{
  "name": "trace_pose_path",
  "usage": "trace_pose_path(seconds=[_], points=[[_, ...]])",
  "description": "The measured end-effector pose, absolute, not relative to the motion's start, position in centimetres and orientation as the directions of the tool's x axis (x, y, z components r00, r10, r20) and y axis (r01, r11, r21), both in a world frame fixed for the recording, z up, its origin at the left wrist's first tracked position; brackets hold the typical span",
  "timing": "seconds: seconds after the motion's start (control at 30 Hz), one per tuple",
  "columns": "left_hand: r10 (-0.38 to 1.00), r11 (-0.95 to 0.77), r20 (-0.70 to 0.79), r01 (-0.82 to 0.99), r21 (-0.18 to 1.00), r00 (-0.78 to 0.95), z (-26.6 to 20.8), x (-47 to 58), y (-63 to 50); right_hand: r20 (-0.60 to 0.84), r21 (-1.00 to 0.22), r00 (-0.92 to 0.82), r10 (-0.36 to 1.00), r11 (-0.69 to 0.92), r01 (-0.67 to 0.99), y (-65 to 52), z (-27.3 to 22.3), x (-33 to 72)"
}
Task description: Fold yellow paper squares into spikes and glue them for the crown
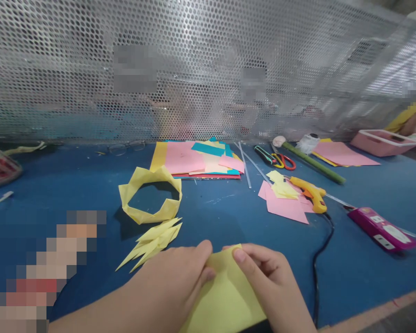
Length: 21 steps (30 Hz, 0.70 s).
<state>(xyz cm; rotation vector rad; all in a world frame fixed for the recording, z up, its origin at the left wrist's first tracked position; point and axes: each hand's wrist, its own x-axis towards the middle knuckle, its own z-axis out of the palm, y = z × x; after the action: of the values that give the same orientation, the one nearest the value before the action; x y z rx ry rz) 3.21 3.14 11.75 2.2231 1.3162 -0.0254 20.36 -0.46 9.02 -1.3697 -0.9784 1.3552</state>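
A sheet of yellow paper [225, 296] is between my two hands at the front of the table, its lower part running out of the picture. My left hand [183, 273] grips the sheet's left side, the thumb on top and most fingers hidden. At the upper right corner my right hand [266, 273] pinches the paper between thumb and curled fingers. Just beyond my left hand lie several folded yellow paper spikes [152, 240]. Behind them stands a ring of folded yellow paper [150, 215].
Coloured paper sheets [183, 157] are stacked by the perforated metal screen [194, 69]. Scissors [287, 162], a yellow glue gun [310, 192] with a black cord, pink paper scraps [284, 208], a purple power strip [381, 229] and a pink basket [381, 143] occupy the right side.
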Motion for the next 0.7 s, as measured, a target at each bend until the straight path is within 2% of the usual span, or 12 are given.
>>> trace_pose_path(seconds=[0.2,0.3,0.43,0.5,0.6,0.7], points=[[0.849,-0.322,-0.234,0.815,0.483,0.474,12.3,2.8,3.9,-0.191,-0.98,0.033,0.981,-0.189,-0.058,-0.3,9.1,20.7],[0.896,-0.275,-0.154,0.794,0.542,0.416,13.2,2.4,4.3,-0.147,-0.988,0.059,0.987,-0.143,-0.063,-0.3,8.9,20.6],[0.928,-0.234,-0.074,0.724,0.649,0.366,13.8,2.5,4.2,-0.089,-0.981,0.076,0.993,-0.074,-0.18,-0.5,8.3,20.0],[0.935,-0.229,-0.043,0.688,0.689,0.353,13.7,2.7,3.9,-0.068,-0.987,0.052,0.996,-0.06,-0.146,-0.6,8.1,19.6],[0.948,-0.22,0.004,0.646,0.731,0.319,13.2,2.8,3.4,-0.086,-0.996,0.146,0.986,-0.082,-0.032,-0.9,8.1,19.2],[0.965,-0.203,0.052,0.616,0.761,0.255,12.6,2.9,3.0,-0.093,-0.996,0.281,0.955,-0.09,-0.021,-1.5,8.3,19.0]])
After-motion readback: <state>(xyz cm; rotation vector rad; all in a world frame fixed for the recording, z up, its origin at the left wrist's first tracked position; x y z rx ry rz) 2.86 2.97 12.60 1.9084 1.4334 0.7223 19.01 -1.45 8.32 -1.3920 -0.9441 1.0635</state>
